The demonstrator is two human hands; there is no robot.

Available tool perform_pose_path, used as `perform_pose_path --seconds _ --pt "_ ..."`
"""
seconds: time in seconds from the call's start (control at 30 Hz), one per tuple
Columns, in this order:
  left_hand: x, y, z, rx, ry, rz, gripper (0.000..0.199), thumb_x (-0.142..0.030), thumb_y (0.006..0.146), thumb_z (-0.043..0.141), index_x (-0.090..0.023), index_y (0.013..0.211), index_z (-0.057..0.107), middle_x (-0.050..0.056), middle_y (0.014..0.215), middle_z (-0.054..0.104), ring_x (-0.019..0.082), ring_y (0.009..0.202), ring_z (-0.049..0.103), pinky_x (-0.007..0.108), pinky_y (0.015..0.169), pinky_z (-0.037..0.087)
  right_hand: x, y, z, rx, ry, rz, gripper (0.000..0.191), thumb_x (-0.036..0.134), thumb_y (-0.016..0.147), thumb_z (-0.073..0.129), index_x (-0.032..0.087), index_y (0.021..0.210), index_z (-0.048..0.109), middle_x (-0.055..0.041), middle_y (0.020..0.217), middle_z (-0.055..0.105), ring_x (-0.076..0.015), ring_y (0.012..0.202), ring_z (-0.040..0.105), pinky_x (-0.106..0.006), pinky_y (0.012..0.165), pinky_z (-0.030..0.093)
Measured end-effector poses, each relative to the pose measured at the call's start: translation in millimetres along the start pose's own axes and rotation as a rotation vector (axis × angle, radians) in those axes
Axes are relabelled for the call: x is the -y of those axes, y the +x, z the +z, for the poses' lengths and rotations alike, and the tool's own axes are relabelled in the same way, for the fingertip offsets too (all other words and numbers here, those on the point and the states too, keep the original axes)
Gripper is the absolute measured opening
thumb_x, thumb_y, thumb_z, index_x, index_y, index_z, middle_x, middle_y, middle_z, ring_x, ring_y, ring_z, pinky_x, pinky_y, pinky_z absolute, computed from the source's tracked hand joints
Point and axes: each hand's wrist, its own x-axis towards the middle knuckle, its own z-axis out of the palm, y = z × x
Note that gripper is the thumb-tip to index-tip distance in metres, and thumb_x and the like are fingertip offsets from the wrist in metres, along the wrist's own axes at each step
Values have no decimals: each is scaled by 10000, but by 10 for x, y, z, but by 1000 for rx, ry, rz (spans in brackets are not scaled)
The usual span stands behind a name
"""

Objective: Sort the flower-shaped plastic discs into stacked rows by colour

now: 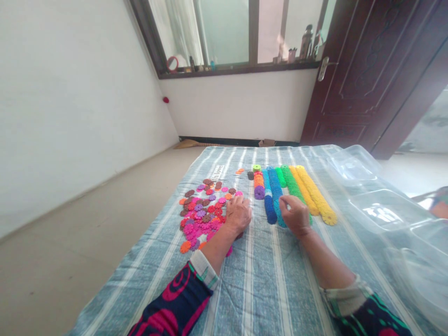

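Note:
My left hand (pixel 239 213) rests at the right edge of a loose pile of flower-shaped plastic discs (pixel 201 213) in pink, purple, red, brown and orange. Its fingers are bent down and close together; the fingertips are hidden, along with anything in them. Closed in a pinch or fist, my right hand (pixel 294 215) is just right of the blue disc row (pixel 275 191) and partly covers the green row (pixel 293 184). Whatever it may hold cannot be made out. Two yellow rows (pixel 320 203) lie farther right. A short orange and purple row (pixel 259 186) lies between the hands.
Clear plastic containers (pixel 374 210) stand along the table's right side. A few single discs (pixel 250 175) and a white printed label (pixel 219 172) lie toward the back on the striped cloth (pixel 259 298). Beyond are a dark red door (pixel 371 70) and a window sill (pixel 238 70) with small items.

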Motion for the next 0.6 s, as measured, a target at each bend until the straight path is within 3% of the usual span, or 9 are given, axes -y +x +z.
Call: perform_pose_path --seconds 0.13,0.23,0.6 --pt "-8 -3 -5 5 9 -3 230 -307 918 468 -192 1057 610 112 1190 590 264 1151 501 418 956 394 139 10 -51 46 -98 -251 278 174 919 477 190 692 635 -36 660 623 -158 671 549 -270 690 390" --pt "-13 -3 -7 12 15 -3 243 -311 922 462 -191 1073 609 113 1207 588 267 1154 501 424 955 399 242 13 -83 48 -149 -362 294 151 930 481 190 668 609 -21 615 567 -150 638 495 -275 671 355" --pt "-1 16 17 18 27 6 248 -297 925 462 -189 1090 614 116 1253 580 270 1191 487 436 977 407 745 -236 5 168 -60 -558 345 133 944 414 192 628 538 -14 593 493 -153 612 417 -313 618 279"
